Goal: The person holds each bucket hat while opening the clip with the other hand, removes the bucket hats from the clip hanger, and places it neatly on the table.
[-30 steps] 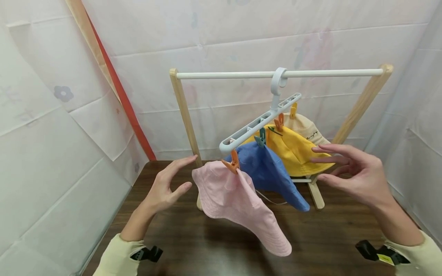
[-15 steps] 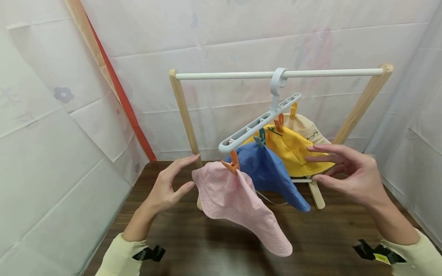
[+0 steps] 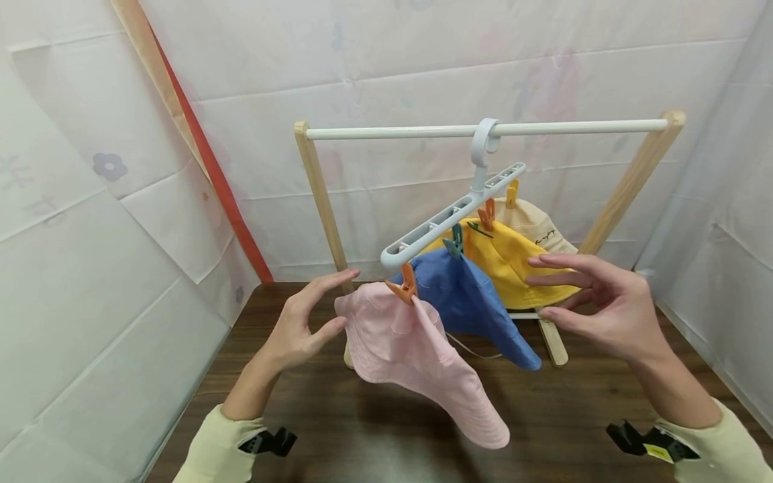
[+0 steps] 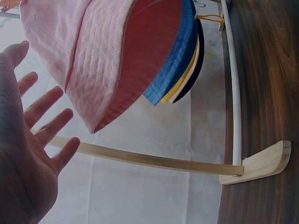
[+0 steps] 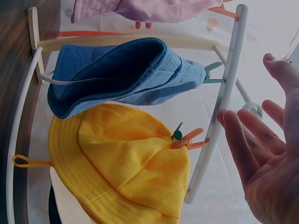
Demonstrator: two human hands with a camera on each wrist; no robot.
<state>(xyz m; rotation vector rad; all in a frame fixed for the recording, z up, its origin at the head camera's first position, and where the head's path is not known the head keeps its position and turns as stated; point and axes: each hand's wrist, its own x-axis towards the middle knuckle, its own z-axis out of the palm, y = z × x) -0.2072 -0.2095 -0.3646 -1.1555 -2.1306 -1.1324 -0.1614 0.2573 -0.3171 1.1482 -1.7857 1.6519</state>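
A pink bucket hat (image 3: pixel 410 342) hangs nearest, pinched at its crown by an orange clothespin (image 3: pixel 406 285). Behind it hang a blue hat (image 3: pixel 465 295) on a teal clip, a yellow hat (image 3: pixel 513 268) on an orange clip and a cream hat (image 3: pixel 543 225) on a yellow clip. All hang from a pale grey hanger (image 3: pixel 449 218) hooked over a white rod. My left hand (image 3: pixel 308 322), fingers spread, is beside the pink hat's left brim. My right hand (image 3: pixel 604 305), thumb and fingers apart, overlaps the yellow hat's right edge in the head view. Neither hand holds anything.
A wooden rack with a white top rod (image 3: pixel 392 133) stands on the dark wood table (image 3: pixel 338 429). Its left post (image 3: pixel 323 201) rises just beyond my left fingertips. White patterned sheets (image 3: pixel 109 288) close off the back and sides, with a red strip (image 3: pixel 211 168) at left.
Both hands have moved slightly inward, the left to the right and the right to the left. The hats and hanger look almost unmoved.
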